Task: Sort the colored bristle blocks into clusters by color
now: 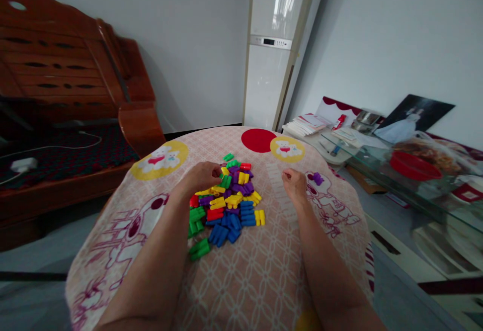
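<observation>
A loose pile of small plastic toy pieces, each like short tubes joined side by side, lies mid-table; a blue piece (247,214), a purple piece (241,189), a yellow piece (259,217), a red piece (215,214) and a green piece (199,249) show in it. My left hand (204,174) is at the pile's far left edge, fingers curled together beside green and yellow pieces; whatever they grip is hidden. To the right of the pile, my right hand (295,184) is closed over the cloth, its fingertips pressed together. A separate purple piece (317,178) lies beyond it.
A patterned cloth covers the round table (241,285). At left stands a carved wooden bench (56,69) with a white charger (24,165). A tall white air conditioner (267,79) stands behind. On the right, a glass shelf (358,152) bears papers, a red bowl (415,165) and a photo.
</observation>
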The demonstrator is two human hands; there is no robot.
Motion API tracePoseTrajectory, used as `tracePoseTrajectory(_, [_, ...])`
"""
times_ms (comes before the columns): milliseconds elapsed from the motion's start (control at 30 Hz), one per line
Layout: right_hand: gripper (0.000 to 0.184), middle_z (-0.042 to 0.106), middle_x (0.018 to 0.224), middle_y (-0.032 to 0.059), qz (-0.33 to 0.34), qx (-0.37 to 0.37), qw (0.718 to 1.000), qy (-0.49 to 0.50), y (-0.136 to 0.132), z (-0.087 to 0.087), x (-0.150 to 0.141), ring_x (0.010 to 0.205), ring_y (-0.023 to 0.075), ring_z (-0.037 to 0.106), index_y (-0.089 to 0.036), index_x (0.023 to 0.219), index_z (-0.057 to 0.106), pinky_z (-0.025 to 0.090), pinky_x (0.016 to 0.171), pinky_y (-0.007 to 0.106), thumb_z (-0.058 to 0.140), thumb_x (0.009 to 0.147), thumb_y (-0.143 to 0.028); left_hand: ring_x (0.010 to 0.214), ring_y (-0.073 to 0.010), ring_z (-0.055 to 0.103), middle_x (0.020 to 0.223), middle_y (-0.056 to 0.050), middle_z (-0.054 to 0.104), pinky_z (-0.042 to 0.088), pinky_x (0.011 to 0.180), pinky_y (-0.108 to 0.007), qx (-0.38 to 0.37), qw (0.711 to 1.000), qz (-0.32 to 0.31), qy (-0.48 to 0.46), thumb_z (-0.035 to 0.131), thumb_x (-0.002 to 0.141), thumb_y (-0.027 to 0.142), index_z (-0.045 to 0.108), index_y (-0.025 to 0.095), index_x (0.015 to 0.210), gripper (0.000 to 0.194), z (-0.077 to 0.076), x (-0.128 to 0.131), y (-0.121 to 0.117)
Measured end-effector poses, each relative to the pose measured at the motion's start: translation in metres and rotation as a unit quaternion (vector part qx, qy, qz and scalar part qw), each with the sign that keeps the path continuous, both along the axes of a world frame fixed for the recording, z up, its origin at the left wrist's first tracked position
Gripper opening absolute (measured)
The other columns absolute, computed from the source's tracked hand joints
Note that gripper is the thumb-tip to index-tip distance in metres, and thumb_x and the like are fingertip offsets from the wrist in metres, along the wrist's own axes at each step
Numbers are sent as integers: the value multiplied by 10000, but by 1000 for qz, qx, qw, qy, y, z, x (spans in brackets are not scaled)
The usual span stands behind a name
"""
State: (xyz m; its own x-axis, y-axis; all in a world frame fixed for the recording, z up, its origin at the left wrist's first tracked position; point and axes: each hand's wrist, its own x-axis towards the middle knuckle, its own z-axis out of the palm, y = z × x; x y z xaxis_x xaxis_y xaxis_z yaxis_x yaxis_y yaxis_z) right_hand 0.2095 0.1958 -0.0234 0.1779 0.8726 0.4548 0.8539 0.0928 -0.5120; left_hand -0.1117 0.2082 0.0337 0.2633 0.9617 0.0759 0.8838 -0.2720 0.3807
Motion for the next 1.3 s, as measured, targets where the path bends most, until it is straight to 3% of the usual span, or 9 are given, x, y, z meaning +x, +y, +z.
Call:
tracePoseTrajectory(200, [216, 729, 762, 59, 9, -7, 1000, -13, 1, -3, -1, 729, 192, 638, -216, 784, 741, 421, 693, 266, 538, 838, -266, 820, -221, 668, 911, -71, 744, 483, 700, -281, 70, 994, 73, 43, 565, 732, 211, 725, 196, 975, 291, 4, -6, 0])
tracePoseTrajectory(300, [219, 732, 771, 66, 9, -12, 1000, -13, 1, -4, -1, 727, 194, 640, -211, 789, 743, 416, 683, 269, 537, 835, -270, 910, -246, 668, 984, -98, 730, 497, 810, -321, 84, 995, 42, 42, 551, 800, 232, 722, 185, 1059, 313, 2, 10, -2])
tracePoseTrajectory(467, [231, 734, 772, 69, 16, -11, 1000, 1, 0, -3, -1, 722, 191, 638, -200, 792, 746, 426, 684, 272, 533, 829, -279, 1039, -332, 627, 1038, -154, 692, 492, 884, -391, 75, 991, 20, 110, 657, 749, 253, 734, 163, 903, 194, -6, 41, -9])
tracePoseTrajectory(600, [203, 721, 731, 49, 57, -11, 996, 66, 0, 3, -2, 700, 180, 632, -192, 776, 747, 450, 675, 268, 564, 788, -280, 999, -295, 642, 983, -128, 701, 492, 859, -354, 69, 990, 33, 114, 628, 765, 235, 705, 167, 848, 131, -4, 44, -11])
tracePoseTrajectory(700, [242, 713, 735, 42, 150, -39, 972, 176, 0, 10, -11, 655, 169, 627, -168, 854, 760, 471, 617, 262, 598, 773, -328, 892, -238, 664, 905, -82, 718, 482, 775, -301, 74, 995, 30, 67, 586, 804, 234, 686, 177, 900, 150, 4, 43, -13])
tracePoseTrajectory(800, [355, 725, 806, 47, 248, -84, 928, 264, -5, 17, -29, 616, 148, 615, -151, 1008, 754, 464, 546, 242, 656, 750, -375, 780, -193, 656, 827, -43, 720, 460, 689, -266, 80, 996, -30, -26, 587, 818, 242, 676, 181, 900, 136, 10, 51, -18])
tracePoseTrajectory(967, [411, 718, 778, 31, 337, -124, 886, 295, -17, 28, -55, 577, 129, 592, -155, 1097, 742, 439, 509, 224, 679, 762, -384, 694, -152, 635, 756, -17, 707, 443, 629, -233, 75, 975, -133, -159, 603, 798, 199, 681, 167, 876, 114, 7, 73, -24])
tracePoseTrajectory(1200, [168, 707, 696, 21, 318, -80, 931, 158, -24, 49, -42, 616, 124, 592, -167, 821, 783, 422, 566, 215, 656, 787, -272, 698, -146, 641, 763, -23, 704, 459, 627, -226, 76, 963, -155, -205, 599, 773, 143, 671, 155, 866, 118, -1, 86, -25])
tracePoseTrajectory(1300, [156, 661, 592, 12, 245, -73, 956, 147, -19, 51, -16, 552, 125, 572, -163, 731, 767, 409, 525, 219, 655, 759, -266, 715, -147, 645, 800, -36, 712, 474, 648, -232, 83, 963, -156, -204, 587, 778, 144, 677, 150, 898, 150, 1, 86, -25])
